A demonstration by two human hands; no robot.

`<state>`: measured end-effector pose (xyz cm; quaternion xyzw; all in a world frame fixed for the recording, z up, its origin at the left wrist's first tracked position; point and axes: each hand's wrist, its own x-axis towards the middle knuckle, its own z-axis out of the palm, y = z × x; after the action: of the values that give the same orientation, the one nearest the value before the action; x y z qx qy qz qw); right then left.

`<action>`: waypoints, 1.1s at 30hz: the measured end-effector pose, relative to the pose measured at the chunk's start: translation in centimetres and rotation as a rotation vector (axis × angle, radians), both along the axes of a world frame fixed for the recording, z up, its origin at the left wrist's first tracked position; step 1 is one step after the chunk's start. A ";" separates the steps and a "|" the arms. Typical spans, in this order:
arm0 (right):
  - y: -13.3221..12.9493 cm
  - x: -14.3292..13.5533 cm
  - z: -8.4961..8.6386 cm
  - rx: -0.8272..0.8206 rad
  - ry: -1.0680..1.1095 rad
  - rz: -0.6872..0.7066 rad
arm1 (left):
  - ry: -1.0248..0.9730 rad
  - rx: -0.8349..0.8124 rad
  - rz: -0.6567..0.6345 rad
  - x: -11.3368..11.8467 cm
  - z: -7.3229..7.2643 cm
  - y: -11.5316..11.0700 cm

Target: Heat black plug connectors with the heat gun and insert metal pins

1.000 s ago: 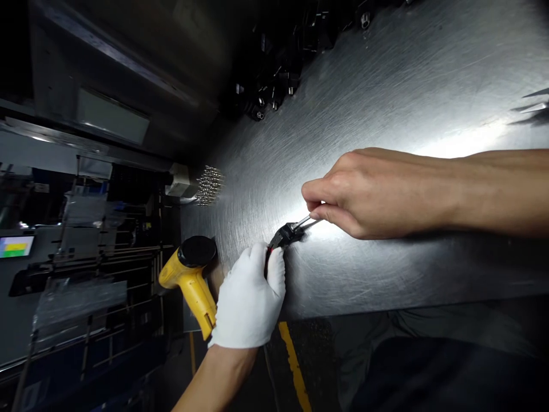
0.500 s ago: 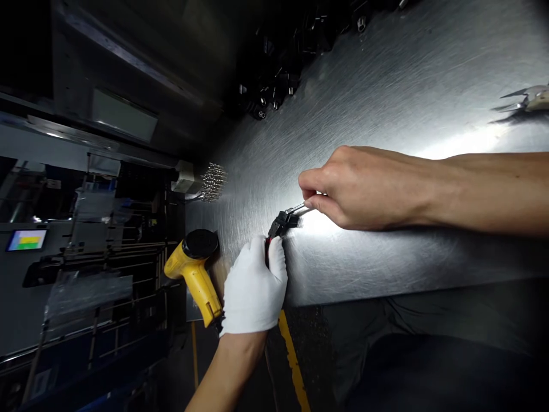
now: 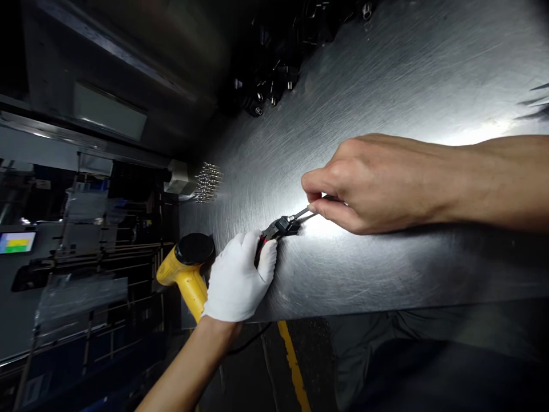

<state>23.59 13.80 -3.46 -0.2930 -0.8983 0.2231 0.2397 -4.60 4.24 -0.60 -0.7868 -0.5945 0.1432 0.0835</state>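
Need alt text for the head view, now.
Gloved left hand holds a red-and-dark tool at a small black part; bare right hand pinches a thin rod meeting it, over a metal table. A yellow device is beside the gloved hand.

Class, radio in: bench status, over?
Left hand gripping pliers. Right hand pinching thin rod at black part. Yellow tool beside left hand, clear of rod.

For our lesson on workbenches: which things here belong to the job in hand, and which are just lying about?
Job:
red-handled tool, left hand
small black piece
thin metal rod, right hand

Apparently lying about:
yellow device
shiny metal cluster
dark metal-tipped parts
pointed metal tips, right edge
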 end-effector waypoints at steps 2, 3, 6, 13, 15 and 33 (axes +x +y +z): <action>0.2 0.0 -0.1 0.013 -0.004 0.016 | 0.006 -0.017 -0.073 -0.7 0.1 0.7; 0.3 0.0 -0.1 0.020 -0.007 0.023 | 0.004 -0.027 -0.108 -1.0 0.1 1.1; 0.4 0.0 0.0 0.024 -0.032 0.034 | -0.008 -0.053 -0.200 -1.7 0.2 2.0; 0.7 0.1 0.3 -0.116 -0.103 0.038 | -0.004 -0.092 -0.325 -2.4 0.4 3.3; 0.9 0.1 0.2 -0.167 -0.094 0.041 | 0.009 -0.099 -0.348 -2.5 0.4 3.5; 2.3 0.6 -1.5 0.161 0.090 0.227 | -0.039 -0.110 -0.482 -3.0 0.2 5.4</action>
<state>24.18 16.06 -4.95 -0.1592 -0.9290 0.1888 0.2756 -7.55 9.60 -0.39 -0.9118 -0.3825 0.1362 0.0610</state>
